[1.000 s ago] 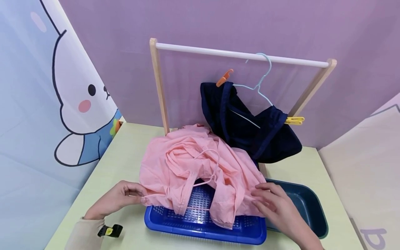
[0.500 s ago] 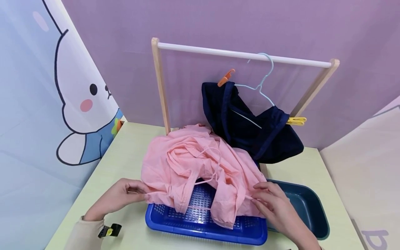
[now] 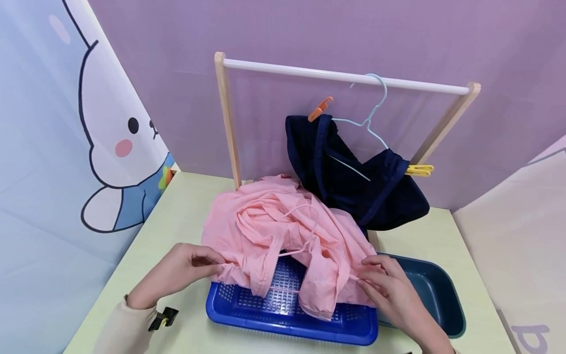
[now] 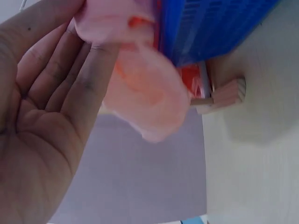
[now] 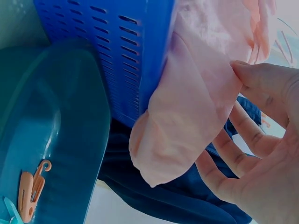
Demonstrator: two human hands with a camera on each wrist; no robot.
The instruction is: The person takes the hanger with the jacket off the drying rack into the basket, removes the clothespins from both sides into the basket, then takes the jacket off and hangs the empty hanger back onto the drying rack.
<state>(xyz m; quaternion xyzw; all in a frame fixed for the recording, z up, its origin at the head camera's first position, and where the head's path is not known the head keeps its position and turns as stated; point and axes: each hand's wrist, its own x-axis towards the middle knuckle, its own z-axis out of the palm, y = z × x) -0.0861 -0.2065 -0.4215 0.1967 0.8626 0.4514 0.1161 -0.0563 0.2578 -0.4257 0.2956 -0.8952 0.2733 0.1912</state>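
A pink zip jacket (image 3: 252, 246) lies crumpled across a blue perforated basket (image 3: 287, 332), its front parted in the middle. A pink hanger (image 3: 295, 252) sits within the jacket, with its hook resting over the cloth and part of it covered. My left hand (image 3: 177, 270) pinches the jacket's left side between thumb and fingers. On the other side, my right hand (image 3: 393, 292) pinches the cloth near the basket's right edge. In the right wrist view, thumb and forefinger grip a fold of the jacket (image 5: 187, 116), which hangs beside the basket wall.
Behind stands a wooden rack with a white rod (image 3: 305, 73). A dark navy garment (image 3: 349, 182) hangs there on a light blue hanger (image 3: 369, 123), with orange (image 3: 319, 110) and yellow (image 3: 419, 170) clothespins. A teal bin (image 3: 435, 295) at right holds an orange clothespin (image 5: 30, 196).
My left hand has moved right and slightly up, drawing the jacket's left side inward. The right hand keeps its place and grip.
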